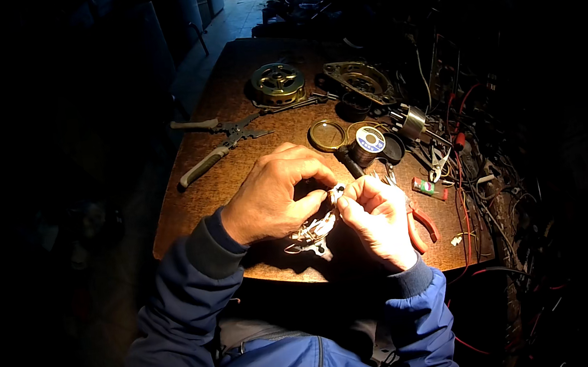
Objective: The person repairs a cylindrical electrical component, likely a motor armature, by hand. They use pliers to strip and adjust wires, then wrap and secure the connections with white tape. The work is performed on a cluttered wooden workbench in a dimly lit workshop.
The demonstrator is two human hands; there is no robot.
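Note:
My left hand (271, 193) is closed around a small part wound with copper-coloured wire (316, 230), which has pale metal or plastic lugs at its lower end. It is held just above the near edge of the wooden table, and the fingers cover much of it. My right hand (379, 221) meets it from the right, thumb and forefinger pinched together at its upper end. What lies between those fingertips is too small to make out. A white piece with a dark spot (338, 190) shows between the two hands.
Beyond my left hand lie large grey-handled pliers (230, 134). Farther back are a brass-coloured round housing (278, 82) and a metal cover (362, 80). Right of centre stand a wire spool (370, 140) and a round-rimmed lid (327, 135). Red-handled pliers (423, 225) lie beside my right hand, near tangled cables (463, 193).

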